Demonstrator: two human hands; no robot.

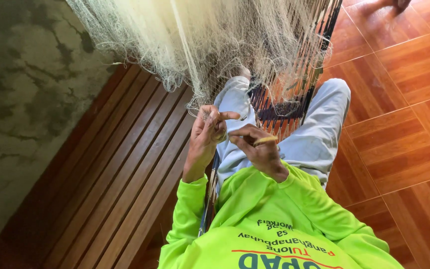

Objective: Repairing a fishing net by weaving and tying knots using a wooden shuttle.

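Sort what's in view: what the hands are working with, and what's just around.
In use:
pale, fine-meshed fishing net, pinched by left hand
slim yellow netting needle, in right hand

Around:
brown slatted wooden bench
reddish-brown tiled floor

This looks like a home porch or veranda used for handwork on fishing gear. A pale, fine-meshed fishing net (210, 40) hangs in a thick bunch from above, its lower edge gathered near the seated person's knees. The floor is laid with glossy reddish-brown tiles (399, 99) patterned like wood grain, the sort found in a house rather than a factory. Beside them runs a slatted wooden bench (120, 169) of dark brown boards, and past it stands a rough, stained concrete wall (21, 99), weathered and cracked. Daylight falls across the tiles, suggesting an open or semi-open domestic space.
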